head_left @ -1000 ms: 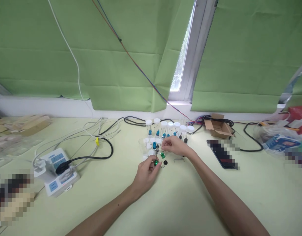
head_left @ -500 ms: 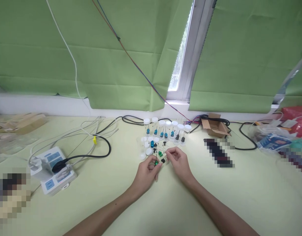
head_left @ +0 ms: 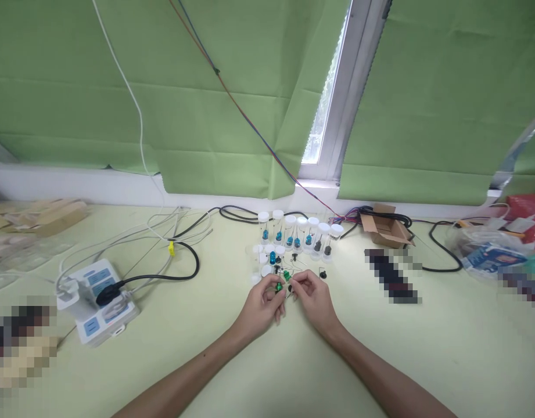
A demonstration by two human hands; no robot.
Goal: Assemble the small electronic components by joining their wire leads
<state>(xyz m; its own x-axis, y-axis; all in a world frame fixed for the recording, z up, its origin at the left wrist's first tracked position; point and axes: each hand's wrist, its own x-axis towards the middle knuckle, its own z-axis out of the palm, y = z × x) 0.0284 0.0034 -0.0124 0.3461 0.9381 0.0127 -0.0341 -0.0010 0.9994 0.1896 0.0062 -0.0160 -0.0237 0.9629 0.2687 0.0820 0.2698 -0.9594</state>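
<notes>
My left hand (head_left: 262, 303) is closed in a pinch on a small green part (head_left: 279, 287) with a thin metal pin rising from it. Close to its right, my right hand (head_left: 314, 299) has thumb and forefinger pressed together; what they hold is too small to make out. A small black part (head_left: 290, 288) shows between the two hands, touching or just beside the right fingertips. Another green part (head_left: 287, 275) is just beyond the fingers. Behind lie a blue part (head_left: 272, 257), a black piece (head_left: 294, 257) and a white cap (head_left: 266, 271).
Several clear vials with white caps (head_left: 288, 222) stand in a row behind, holding blue or black parts. A black piece with a bent wire (head_left: 323, 274) lies right of my right hand. Further out are a power strip (head_left: 106, 302), black cable (head_left: 196, 261) and an opened cardboard box (head_left: 384, 229).
My right hand has moved in towards the left hand, and its fingertips now meet the black part's area. The black piece with the bent wire has come into sight. The view has shifted slightly.
</notes>
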